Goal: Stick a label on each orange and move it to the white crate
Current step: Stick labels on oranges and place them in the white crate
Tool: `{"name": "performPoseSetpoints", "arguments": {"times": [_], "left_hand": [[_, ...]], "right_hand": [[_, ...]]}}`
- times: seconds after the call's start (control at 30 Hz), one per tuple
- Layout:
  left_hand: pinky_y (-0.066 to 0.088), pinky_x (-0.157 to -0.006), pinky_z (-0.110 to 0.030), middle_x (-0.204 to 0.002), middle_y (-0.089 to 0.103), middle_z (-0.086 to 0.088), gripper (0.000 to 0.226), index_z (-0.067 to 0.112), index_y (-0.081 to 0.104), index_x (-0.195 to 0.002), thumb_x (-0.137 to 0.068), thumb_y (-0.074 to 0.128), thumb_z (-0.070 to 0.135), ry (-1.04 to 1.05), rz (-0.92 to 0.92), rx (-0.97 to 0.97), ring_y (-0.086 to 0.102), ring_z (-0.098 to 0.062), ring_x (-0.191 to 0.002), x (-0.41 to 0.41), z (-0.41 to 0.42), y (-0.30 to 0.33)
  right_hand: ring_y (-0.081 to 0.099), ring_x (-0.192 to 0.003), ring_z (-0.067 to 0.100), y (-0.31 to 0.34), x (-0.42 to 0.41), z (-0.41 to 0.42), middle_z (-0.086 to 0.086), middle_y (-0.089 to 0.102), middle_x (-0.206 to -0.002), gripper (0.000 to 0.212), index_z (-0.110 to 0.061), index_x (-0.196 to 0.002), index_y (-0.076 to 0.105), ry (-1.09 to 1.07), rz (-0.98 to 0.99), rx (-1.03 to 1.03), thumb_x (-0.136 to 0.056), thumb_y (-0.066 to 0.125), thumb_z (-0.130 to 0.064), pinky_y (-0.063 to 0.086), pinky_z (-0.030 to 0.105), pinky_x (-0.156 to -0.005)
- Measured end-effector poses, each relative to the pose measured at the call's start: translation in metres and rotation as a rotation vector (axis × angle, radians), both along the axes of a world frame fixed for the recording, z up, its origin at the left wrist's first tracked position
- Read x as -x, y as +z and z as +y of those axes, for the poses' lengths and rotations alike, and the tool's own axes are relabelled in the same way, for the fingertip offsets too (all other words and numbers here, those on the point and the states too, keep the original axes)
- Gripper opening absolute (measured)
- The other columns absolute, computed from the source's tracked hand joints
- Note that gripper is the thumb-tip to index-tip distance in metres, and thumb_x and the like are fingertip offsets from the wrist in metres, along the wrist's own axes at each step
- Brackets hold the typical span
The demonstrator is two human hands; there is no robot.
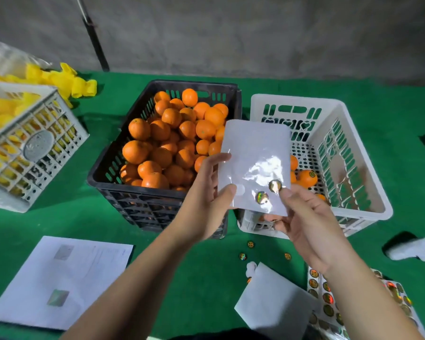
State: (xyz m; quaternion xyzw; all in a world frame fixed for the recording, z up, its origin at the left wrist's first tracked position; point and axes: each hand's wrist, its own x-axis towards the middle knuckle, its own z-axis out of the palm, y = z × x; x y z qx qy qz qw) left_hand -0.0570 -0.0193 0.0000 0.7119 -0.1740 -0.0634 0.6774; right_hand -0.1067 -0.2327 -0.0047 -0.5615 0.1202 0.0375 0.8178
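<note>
A black crate (108,168) in the middle of the green table is heaped with oranges (172,141). To its right stands the white crate (363,192), holding a few oranges; one labelled orange (308,178) shows. My left hand (206,204) pinches the left edge of a glossy white label sheet (253,153) held up in front of both crates. Two round shiny labels (261,198) remain on it. My right hand (304,222) supports the sheet's lower right corner, its thumb tip at the right-hand label (275,186).
Loose labels (250,244) lie on the green cloth below my hands. A full label sheet (329,305) and a blank white sheet (272,300) lie at the front right. Printed paper (66,280) lies front left. A grey crate (35,153) with yellow foam nets stands left.
</note>
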Motion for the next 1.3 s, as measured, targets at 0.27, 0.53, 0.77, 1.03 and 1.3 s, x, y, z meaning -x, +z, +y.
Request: {"name": "performPoseSetpoints", "arguments": {"times": [0.27, 0.53, 0.77, 1.03, 1.3], "left_hand": [[0.055, -0.056, -0.038, -0.085, 0.076, 0.004, 0.019, 0.030, 0.054, -0.127, -0.110, 0.050, 0.038, 0.147, -0.184, -0.336, 0.070, -0.017, -0.067, -0.092, 0.015, 0.002], [0.050, -0.074, -0.040, -0.139, 0.058, -0.020, 0.058, 0.017, 0.038, -0.158, -0.105, 0.047, -0.002, -0.048, 0.061, -1.240, 0.065, -0.039, -0.114, -0.169, -0.006, -0.026], [0.040, -0.110, -0.045, -0.160, 0.028, -0.016, 0.074, 0.022, 0.026, -0.161, -0.100, 0.065, 0.013, -0.126, -0.270, -1.799, 0.039, -0.041, -0.143, -0.171, -0.007, -0.052], [0.058, -0.093, -0.047, -0.113, 0.064, -0.007, 0.074, 0.023, 0.035, -0.152, -0.091, 0.075, 0.036, 0.049, 0.059, -1.232, 0.064, -0.037, -0.111, -0.172, 0.003, -0.040], [0.053, -0.105, -0.034, -0.134, 0.072, 0.006, 0.075, 0.026, 0.063, -0.128, -0.071, 0.085, 0.069, 0.073, 0.390, 0.394, 0.066, -0.013, -0.128, -0.026, 0.036, 0.019]], "right_hand": [[0.072, -0.064, 0.024, -0.010, -0.006, 0.001, 0.001, 0.074, -0.081, 0.019, -0.019, -0.102, 0.072, -0.265, -0.052, 0.156, -0.106, 0.057, -0.008, 0.055, 0.024, -0.052], [0.070, -0.067, 0.021, -0.024, -0.006, -0.003, 0.007, 0.078, -0.091, 0.021, -0.024, -0.103, 0.074, -0.282, 0.008, 0.145, -0.107, 0.057, -0.011, 0.056, 0.027, -0.058], [0.074, -0.069, 0.022, -0.025, -0.001, -0.001, 0.004, 0.081, -0.098, 0.036, -0.033, -0.090, 0.081, -0.269, 0.024, 0.020, -0.106, 0.057, -0.011, 0.058, 0.024, -0.056], [0.072, -0.070, 0.017, -0.021, 0.000, 0.003, 0.000, 0.080, -0.095, 0.031, -0.027, -0.094, 0.075, -0.228, -0.039, 0.027, -0.106, 0.055, -0.008, 0.058, 0.027, -0.056], [0.064, -0.067, 0.025, -0.016, 0.001, 0.002, 0.007, 0.075, -0.091, 0.020, -0.020, -0.109, 0.073, -0.240, -0.112, 0.136, -0.106, 0.056, -0.011, 0.057, 0.027, -0.059]]}}
